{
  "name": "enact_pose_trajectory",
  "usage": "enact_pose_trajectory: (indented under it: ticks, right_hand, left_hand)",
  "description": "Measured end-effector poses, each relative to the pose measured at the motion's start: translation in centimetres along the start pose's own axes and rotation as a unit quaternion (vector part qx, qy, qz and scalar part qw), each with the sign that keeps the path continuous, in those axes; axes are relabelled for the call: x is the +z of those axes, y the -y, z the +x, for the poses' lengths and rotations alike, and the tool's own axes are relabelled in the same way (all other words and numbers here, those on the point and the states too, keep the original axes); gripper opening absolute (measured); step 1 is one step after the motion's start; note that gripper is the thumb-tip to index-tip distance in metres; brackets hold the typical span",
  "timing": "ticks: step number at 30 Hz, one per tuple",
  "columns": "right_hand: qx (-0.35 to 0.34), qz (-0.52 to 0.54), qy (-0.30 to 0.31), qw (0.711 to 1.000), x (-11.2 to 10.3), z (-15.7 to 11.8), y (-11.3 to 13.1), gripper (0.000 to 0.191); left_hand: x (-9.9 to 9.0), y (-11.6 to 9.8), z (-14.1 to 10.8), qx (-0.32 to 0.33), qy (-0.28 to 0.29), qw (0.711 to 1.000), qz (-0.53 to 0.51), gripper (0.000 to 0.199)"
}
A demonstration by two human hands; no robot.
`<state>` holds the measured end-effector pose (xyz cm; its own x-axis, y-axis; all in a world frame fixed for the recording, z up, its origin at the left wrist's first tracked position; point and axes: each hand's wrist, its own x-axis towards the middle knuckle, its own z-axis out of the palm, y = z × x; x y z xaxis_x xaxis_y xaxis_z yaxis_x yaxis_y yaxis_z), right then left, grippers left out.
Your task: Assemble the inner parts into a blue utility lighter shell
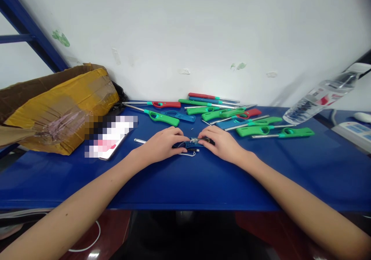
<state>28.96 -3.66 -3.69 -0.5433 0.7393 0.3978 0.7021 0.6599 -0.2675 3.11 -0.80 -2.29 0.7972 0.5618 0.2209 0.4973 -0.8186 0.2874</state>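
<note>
Over the middle of the blue table, my left hand point(165, 146) is closed, thumb and fingers around one end of a blue stick lighter point(189, 144) whose insides are exposed. The lighter's metal tube point(140, 140) sticks out to the left past that hand. My right hand point(220, 142) is closed too, its fingertips pinching the lighter's other end at a small metallic and clear inner part point(198, 140). Below the fingertips, a small black piece with a white end point(193, 150) shows beside a thin white wire point(188, 154). My fingers hide much of the lighter.
Several green, red and blue stick lighters point(295, 132) lie beyond my hands on the blue table point(185, 186). A phone point(108, 152) and a taped cardboard box point(66, 117) are on the left. A tilted water bottle point(321, 97) stands at the right, near the white wall point(185, 32).
</note>
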Motion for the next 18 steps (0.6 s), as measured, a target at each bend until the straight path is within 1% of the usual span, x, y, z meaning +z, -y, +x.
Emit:
enact_pose_trajectory:
  ticks: [7,11,18]
  right_hand:
    - [0.003,-0.002,-0.006,1.000,-0.06,0.04,0.16,0.018]
    - [-0.010,-0.007,-0.003,1.000,-0.21,0.02,0.03,0.021]
    - [-0.005,0.026,0.026,0.999,-1.00,0.05,-0.27,0.022]
  left_hand:
    - [0.11,-0.02,-0.01,0.001,-0.002,1.000,0.001,0.034]
    - [0.18,0.10,-0.07,0.006,-0.004,1.000,0.004,0.035]
    - [0.10,0.17,-0.08,0.011,0.007,1.000,-0.003,0.033]
